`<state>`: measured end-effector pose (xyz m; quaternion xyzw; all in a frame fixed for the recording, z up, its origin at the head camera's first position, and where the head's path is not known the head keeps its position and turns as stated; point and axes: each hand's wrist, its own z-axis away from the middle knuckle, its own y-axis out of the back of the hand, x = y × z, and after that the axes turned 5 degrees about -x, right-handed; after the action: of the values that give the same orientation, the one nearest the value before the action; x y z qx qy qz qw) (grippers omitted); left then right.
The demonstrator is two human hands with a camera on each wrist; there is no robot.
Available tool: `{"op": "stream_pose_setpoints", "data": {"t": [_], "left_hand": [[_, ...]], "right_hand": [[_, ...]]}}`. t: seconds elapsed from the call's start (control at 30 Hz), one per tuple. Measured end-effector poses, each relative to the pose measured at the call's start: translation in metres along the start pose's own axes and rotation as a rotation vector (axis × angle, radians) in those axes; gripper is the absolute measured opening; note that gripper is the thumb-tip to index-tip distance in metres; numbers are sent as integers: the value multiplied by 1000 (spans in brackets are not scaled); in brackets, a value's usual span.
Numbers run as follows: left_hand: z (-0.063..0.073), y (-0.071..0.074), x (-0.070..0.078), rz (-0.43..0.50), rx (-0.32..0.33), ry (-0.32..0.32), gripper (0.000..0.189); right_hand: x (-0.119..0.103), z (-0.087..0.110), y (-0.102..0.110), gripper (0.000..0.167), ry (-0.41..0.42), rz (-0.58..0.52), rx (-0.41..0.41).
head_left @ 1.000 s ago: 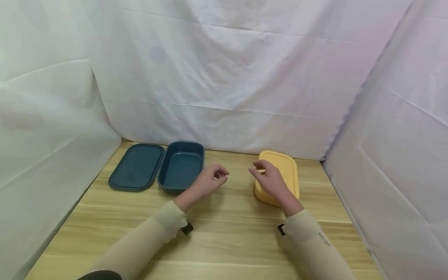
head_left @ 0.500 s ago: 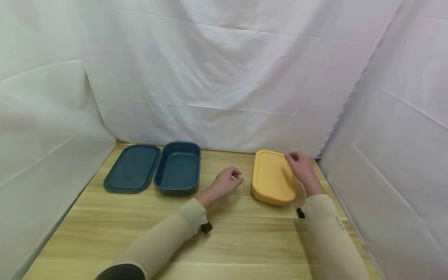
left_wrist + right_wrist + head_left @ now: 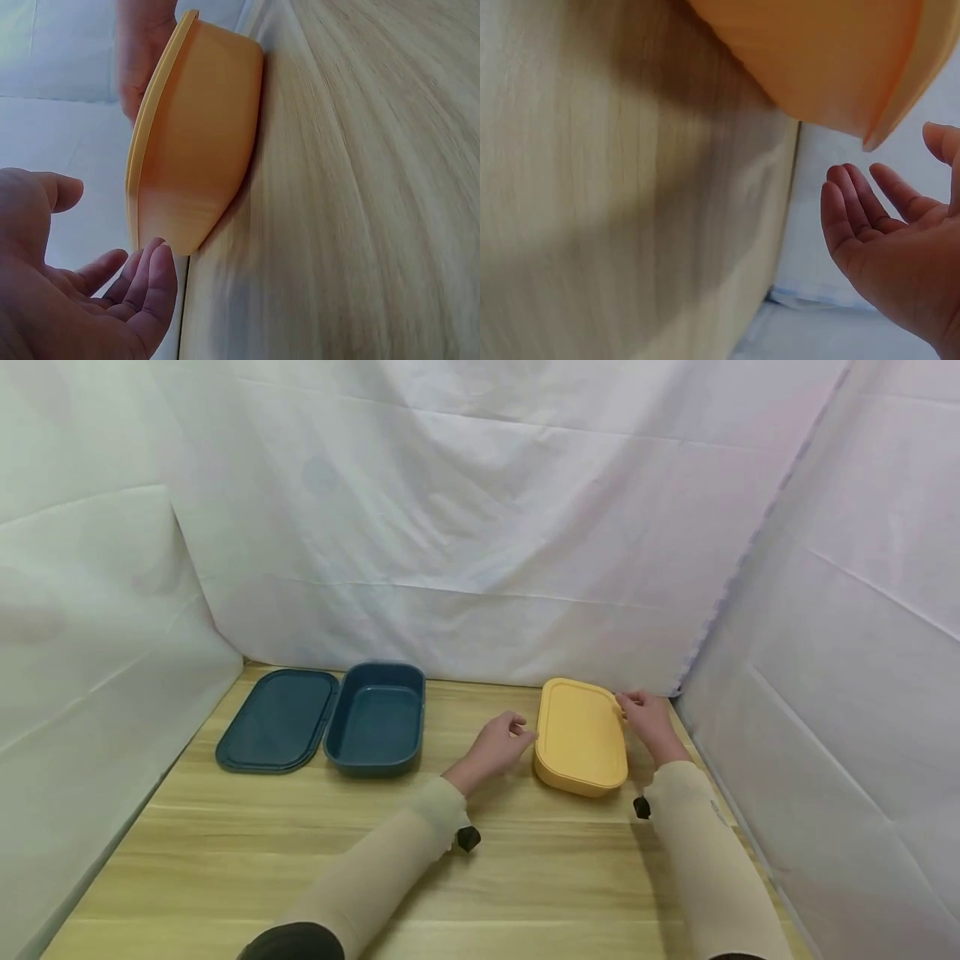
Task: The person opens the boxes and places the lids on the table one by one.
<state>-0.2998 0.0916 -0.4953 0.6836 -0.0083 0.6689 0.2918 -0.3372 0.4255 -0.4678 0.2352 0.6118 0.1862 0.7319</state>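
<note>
A yellow lidded food container [image 3: 581, 731] stands on the table, right of the middle in the head view. My left hand [image 3: 497, 747] is at its left side, fingers loosely bent; in the left wrist view its fingertips [image 3: 159, 262] come close to the container's wall, and I cannot tell if they touch. On the opposite side is my right hand [image 3: 648, 724], near the back right edge of the lid. Seen from the right wrist, a gap shows between that hand's fingertips [image 3: 840, 180] and the container. Neither hand holds anything.
To the left on the wooden table [image 3: 480, 893] stands a dark blue food container [image 3: 378, 727] without its lid, nothing inside it. Beside it lies a flat dark blue lid [image 3: 277, 718]. White cloth [image 3: 465, 527] hangs at the back and both sides.
My right hand has moved from over the yellow container to its right side. My left hand has moved right, away from the blue container, up to the yellow one. The view has shifted slightly.
</note>
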Motion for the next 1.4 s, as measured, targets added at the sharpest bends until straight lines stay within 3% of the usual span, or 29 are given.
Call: {"op": "stream_pose_setpoints", "data": {"t": [0.2,0.43,0.57,0.8,0.9,1.1,1.4], "left_hand": [[-7,-14,4,12,-4,33,61],[-14,-23,6,9,35,51,60],[-16,-26,4,20,29,73,61],[-11,-26,10,48,6,44,63],[-10,-28,12,113,-10,60,61],[-12,-32,7,306,-24,86,55],[-19,-35,-6,530,-72,108,56]], "right_hand": [[11,-8,0,82,-106,-205,-101],[14,-11,2,94,-149,-263,-140],[14,-15,2,88,-151,-271,-159],[13,-20,-1,68,-138,-261,-155],[13,-19,-2,61,-157,-250,-133],[6,-18,-3,62,-178,-194,-137],[6,-19,-4,58,-240,-231,-125]]}}
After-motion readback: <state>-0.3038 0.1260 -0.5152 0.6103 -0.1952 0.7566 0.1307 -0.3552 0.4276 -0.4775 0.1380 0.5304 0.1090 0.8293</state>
